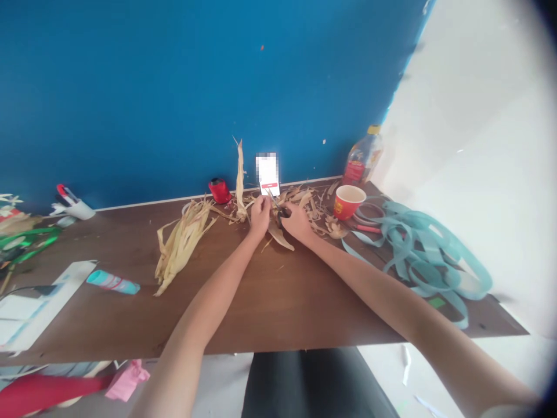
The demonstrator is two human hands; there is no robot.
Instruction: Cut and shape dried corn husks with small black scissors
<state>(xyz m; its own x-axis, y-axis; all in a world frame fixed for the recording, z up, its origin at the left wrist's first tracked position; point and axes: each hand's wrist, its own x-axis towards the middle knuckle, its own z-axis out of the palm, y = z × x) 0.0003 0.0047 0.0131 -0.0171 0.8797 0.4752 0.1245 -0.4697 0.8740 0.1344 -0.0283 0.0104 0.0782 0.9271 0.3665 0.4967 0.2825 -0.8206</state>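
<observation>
Over the back middle of the brown table, my left hand point(260, 215) is closed in a pinch, apparently on a dry corn husk. A pale husk strip point(279, 235) lies just below, between the hands. My right hand point(296, 222) grips scissors point(282, 212) by their dark handles, the blades angled up and left toward my left fingers. Cut husk scraps point(307, 200) are scattered behind and beside the hands. To the left rests a bundle of dry husks point(185, 244), and an upright husk piece point(240, 180) stands near the wall.
A lit phone point(268, 174) leans against the blue wall, with a red roll point(220, 190) to its left. Rightward are a red paper cup point(349, 202), a bottle point(363, 155) and tangled teal ribbon point(418, 249). A blue tube point(113, 282) and white cup point(82, 209) lie left.
</observation>
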